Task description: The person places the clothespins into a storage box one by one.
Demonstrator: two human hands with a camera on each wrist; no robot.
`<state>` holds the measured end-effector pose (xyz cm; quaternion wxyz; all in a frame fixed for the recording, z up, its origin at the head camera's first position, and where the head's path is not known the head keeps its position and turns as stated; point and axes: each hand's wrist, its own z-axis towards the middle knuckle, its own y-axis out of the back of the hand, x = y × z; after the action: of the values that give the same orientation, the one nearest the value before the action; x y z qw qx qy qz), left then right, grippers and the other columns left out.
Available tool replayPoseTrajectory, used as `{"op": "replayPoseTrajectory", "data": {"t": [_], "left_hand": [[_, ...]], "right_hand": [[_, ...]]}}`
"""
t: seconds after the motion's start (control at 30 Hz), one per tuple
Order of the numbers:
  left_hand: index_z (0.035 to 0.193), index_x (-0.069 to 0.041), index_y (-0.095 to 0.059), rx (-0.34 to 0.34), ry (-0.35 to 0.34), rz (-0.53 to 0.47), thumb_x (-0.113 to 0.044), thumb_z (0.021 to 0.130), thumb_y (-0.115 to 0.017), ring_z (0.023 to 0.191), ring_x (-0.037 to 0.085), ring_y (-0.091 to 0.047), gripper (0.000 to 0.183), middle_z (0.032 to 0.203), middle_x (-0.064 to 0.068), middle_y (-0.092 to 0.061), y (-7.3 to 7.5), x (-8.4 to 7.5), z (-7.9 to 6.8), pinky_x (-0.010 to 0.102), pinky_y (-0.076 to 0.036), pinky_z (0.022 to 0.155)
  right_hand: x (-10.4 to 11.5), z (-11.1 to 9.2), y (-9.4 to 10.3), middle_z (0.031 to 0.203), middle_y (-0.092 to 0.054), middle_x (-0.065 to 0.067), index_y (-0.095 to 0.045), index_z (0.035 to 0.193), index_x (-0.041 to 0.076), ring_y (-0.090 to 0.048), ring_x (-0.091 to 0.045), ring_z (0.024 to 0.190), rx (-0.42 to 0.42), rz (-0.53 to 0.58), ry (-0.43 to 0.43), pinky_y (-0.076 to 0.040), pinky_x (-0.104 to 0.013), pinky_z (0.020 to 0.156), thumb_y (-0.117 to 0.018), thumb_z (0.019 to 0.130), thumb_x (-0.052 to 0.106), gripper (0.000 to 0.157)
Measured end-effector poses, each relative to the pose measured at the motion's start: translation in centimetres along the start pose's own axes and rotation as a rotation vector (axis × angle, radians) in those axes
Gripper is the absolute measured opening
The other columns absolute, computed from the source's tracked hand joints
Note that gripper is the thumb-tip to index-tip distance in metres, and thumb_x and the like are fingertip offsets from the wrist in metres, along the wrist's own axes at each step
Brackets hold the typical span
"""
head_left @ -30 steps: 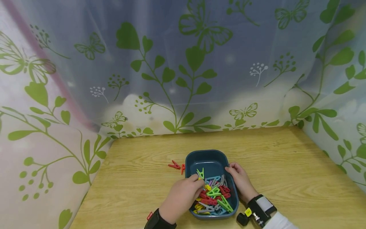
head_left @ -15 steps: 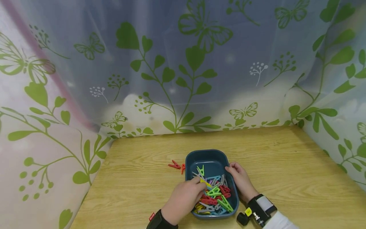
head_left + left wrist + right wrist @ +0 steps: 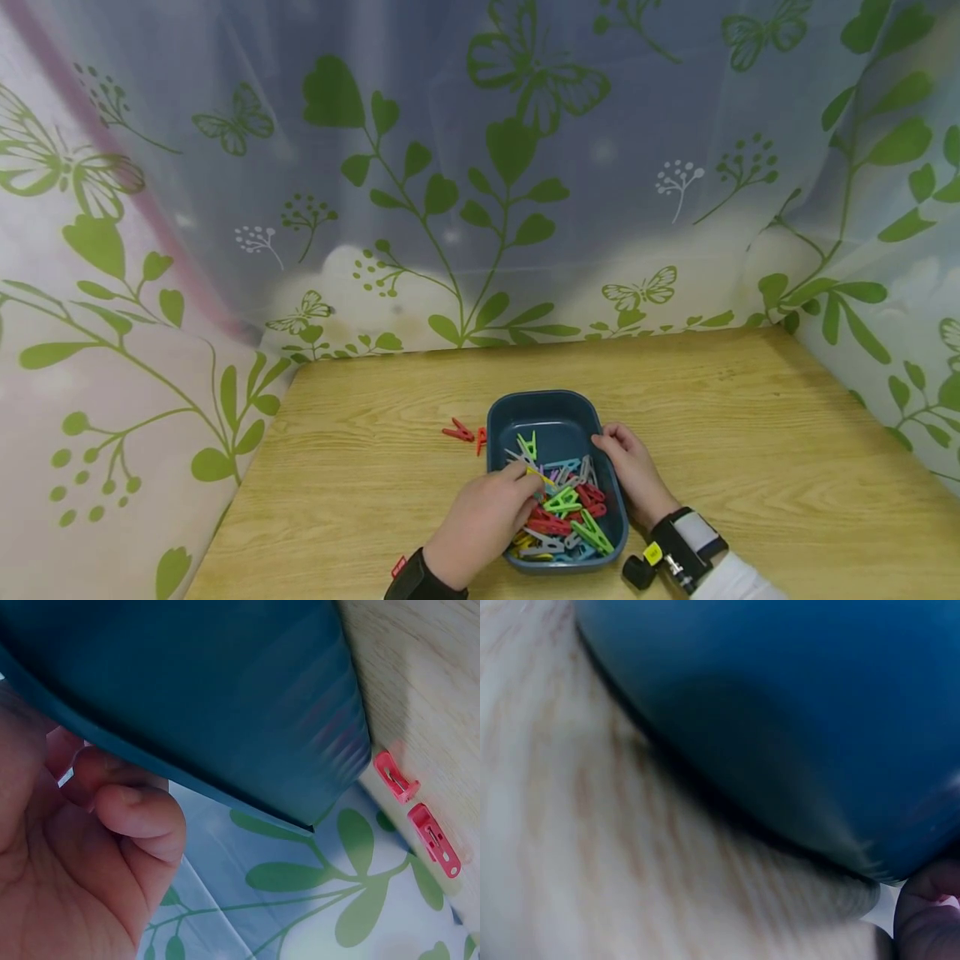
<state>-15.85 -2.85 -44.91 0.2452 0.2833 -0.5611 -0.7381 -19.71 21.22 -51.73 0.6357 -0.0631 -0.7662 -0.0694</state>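
Note:
A dark blue plastic bin (image 3: 543, 406) stands on the table, its near part filled with mixed clothespins (image 3: 551, 525) in red, green, grey, blue and yellow. My left hand (image 3: 487, 508) reaches over the bin's left rim and pinches a yellow clothespin (image 3: 537, 476) at its fingertips. From the left wrist, the curled fingers (image 3: 142, 814) show beside the rim, and the clothespin is hidden. On the far side, my right hand (image 3: 633, 471) grips the bin's right rim, thumb on top. Only a bit of that hand's fingers (image 3: 930, 907) shows in the right wrist view.
Two red clothespins lie on the table just left of the bin, a darker one (image 3: 458, 431) and a brighter one (image 3: 481, 440). Wood-grain table top (image 3: 360, 467) surrounds the bin. A patterned curtain (image 3: 420, 208) closes off the back and both sides.
My left hand has shifted slightly right inside the bin, and the yellow clothespin at its fingertips has turned and moved with it. The grey clothespin beside the green one is uncovered. The right hand stays put.

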Motion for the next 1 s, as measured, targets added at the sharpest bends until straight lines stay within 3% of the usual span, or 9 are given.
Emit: {"op": "replayPoseTrajectory", "data": {"t": [0.13,0.27,0.47,0.77,0.87,1.0], "left_hand": [[0.107,-0.020,-0.071,-0.004,0.006,-0.022,-0.023,0.098,-0.072,0.073,0.001,-0.058,0.009,0.095,-0.008,-0.059,0.2,0.2,0.0,0.017,-0.047,0.063],[0.108,-0.018,-0.071,-0.052,0.047,-0.010,-0.023,0.097,-0.073,0.071,0.001,-0.056,0.012,0.094,-0.006,-0.061,0.3,0.8,-0.1,0.018,-0.047,0.062],[0.101,-0.015,-0.071,-0.195,0.185,-0.013,-0.022,0.095,-0.075,0.067,0.005,-0.055,0.010,0.088,-0.002,-0.062,0.6,2.0,0.0,0.021,-0.045,0.059],[0.091,-0.011,-0.069,-0.327,0.397,-0.034,-0.017,0.093,-0.077,0.067,0.017,-0.064,0.010,0.085,0.003,-0.065,0.1,4.5,0.6,0.028,-0.046,0.054],[0.088,-0.010,-0.069,-0.337,0.447,-0.027,-0.014,0.091,-0.078,0.067,0.020,-0.066,0.010,0.084,0.003,-0.065,-0.4,5.5,0.8,0.031,-0.047,0.054],[0.087,-0.010,-0.070,-0.289,0.506,-0.028,-0.014,0.089,-0.079,0.069,0.021,-0.066,0.011,0.083,0.004,-0.066,-0.9,6.4,1.1,0.034,-0.049,0.056]], "right_hand": [[-0.1,0.0,0.0,0.101,-0.052,-0.004,-0.050,0.108,0.006,-0.051,-0.017,0.093,-0.003,0.008,-0.009,-0.044,-0.025,0.076,-0.054,0.105,0.023,0.018],[-0.1,-0.1,-0.1,0.102,-0.052,-0.004,-0.050,0.109,0.007,-0.051,-0.017,0.094,-0.001,0.006,-0.016,-0.043,-0.025,0.077,-0.054,0.105,0.024,0.018],[0.1,-0.2,0.0,0.100,-0.051,-0.003,-0.050,0.109,0.007,-0.051,-0.016,0.093,0.001,0.004,-0.007,-0.043,-0.025,0.076,-0.054,0.105,0.025,0.019],[0.1,0.0,0.2,0.099,-0.051,-0.002,-0.050,0.108,0.007,-0.049,-0.017,0.095,0.008,-0.007,-0.006,-0.042,-0.026,0.078,-0.055,0.106,0.024,0.018],[0.0,-0.1,0.2,0.100,-0.051,-0.002,-0.050,0.109,0.007,-0.049,-0.017,0.095,0.009,-0.008,-0.008,-0.042,-0.026,0.078,-0.055,0.106,0.024,0.018],[0.0,-0.1,0.2,0.099,-0.050,-0.002,-0.050,0.109,0.006,-0.049,-0.017,0.095,0.006,-0.009,0.002,-0.042,-0.026,0.078,-0.055,0.105,0.024,0.019]]}}
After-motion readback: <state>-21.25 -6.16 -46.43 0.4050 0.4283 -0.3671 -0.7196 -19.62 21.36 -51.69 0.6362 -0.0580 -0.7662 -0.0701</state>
